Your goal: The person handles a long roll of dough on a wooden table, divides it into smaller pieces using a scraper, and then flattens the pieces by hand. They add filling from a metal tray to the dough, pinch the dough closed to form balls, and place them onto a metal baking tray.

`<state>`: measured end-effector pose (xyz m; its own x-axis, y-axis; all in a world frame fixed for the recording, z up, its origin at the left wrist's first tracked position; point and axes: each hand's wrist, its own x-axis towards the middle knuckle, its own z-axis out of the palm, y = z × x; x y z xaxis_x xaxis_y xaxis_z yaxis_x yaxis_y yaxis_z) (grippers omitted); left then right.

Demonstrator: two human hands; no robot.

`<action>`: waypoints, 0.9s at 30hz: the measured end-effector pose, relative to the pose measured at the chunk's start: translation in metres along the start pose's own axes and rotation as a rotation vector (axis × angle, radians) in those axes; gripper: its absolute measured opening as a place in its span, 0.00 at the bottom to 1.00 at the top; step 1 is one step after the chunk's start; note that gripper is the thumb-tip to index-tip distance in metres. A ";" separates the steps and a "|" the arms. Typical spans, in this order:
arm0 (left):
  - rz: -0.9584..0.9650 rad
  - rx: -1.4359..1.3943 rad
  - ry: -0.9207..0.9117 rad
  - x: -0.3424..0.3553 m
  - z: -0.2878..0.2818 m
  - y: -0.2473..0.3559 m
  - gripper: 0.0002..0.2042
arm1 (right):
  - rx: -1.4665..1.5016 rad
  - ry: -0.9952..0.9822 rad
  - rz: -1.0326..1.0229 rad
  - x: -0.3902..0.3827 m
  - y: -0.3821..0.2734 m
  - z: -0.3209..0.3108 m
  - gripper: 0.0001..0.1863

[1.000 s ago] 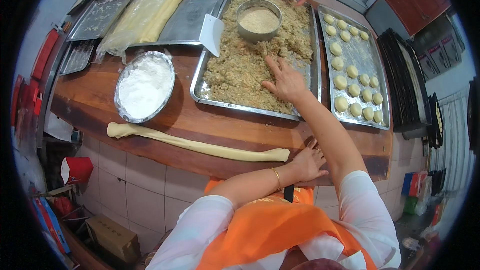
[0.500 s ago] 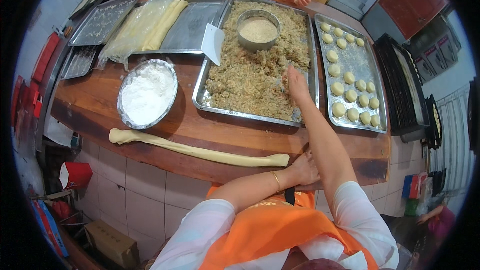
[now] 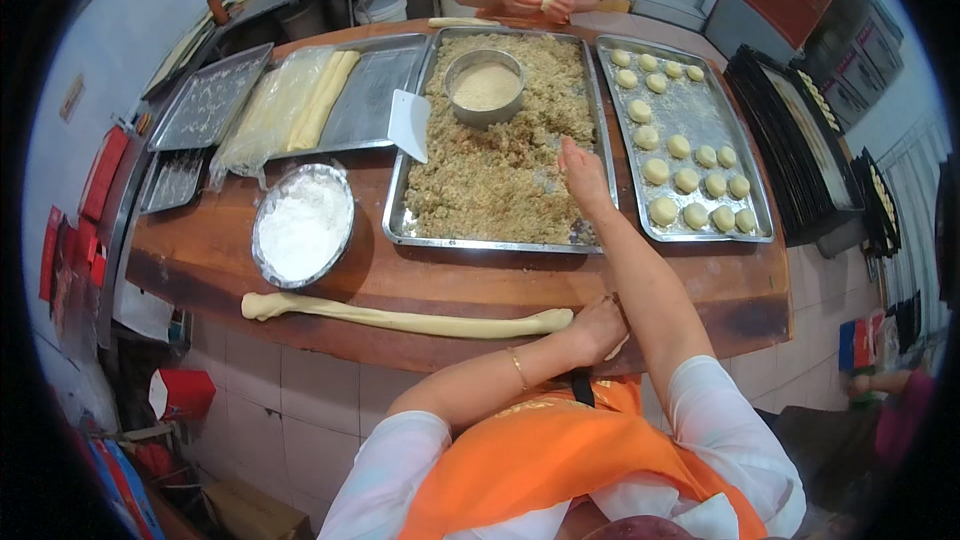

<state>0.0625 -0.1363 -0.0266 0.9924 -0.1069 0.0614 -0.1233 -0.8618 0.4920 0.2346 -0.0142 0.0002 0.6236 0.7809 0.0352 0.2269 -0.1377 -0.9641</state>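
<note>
My right hand is at the right side of a large metal tray of crumbly brown filling. Its fingers are curled at the edge of the filling; what they hold is hidden. Beneath my right forearm, my left hand is closed near the table's front edge, and a pale edge of dough shows below it. A long dough rope lies along the front of the table, its right end close to my left hand. A round metal ring holding pale crumbs stands on the filling.
A bowl of white flour stands left, beside a white scraper. Round dough balls sit on a tray at right. Plastic-covered dough lies on a tray at back left. Across the table, a co-worker's hands hold a dough piece.
The view has tilted up, showing more of the co-worker. My right hand stays by the filling's right side, its fingers turned more out of sight. My left hand looks more tightly closed.
</note>
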 end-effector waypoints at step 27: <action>-0.599 -1.832 1.066 -0.005 -0.119 -0.135 0.16 | 0.232 -0.070 -0.254 -0.026 -0.030 0.010 0.16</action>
<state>0.0746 0.0399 0.0098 0.6120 0.7015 -0.3652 -0.3909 0.6697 0.6314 0.2038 -0.0245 0.0252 0.5144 0.8134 0.2714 0.1872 0.2024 -0.9612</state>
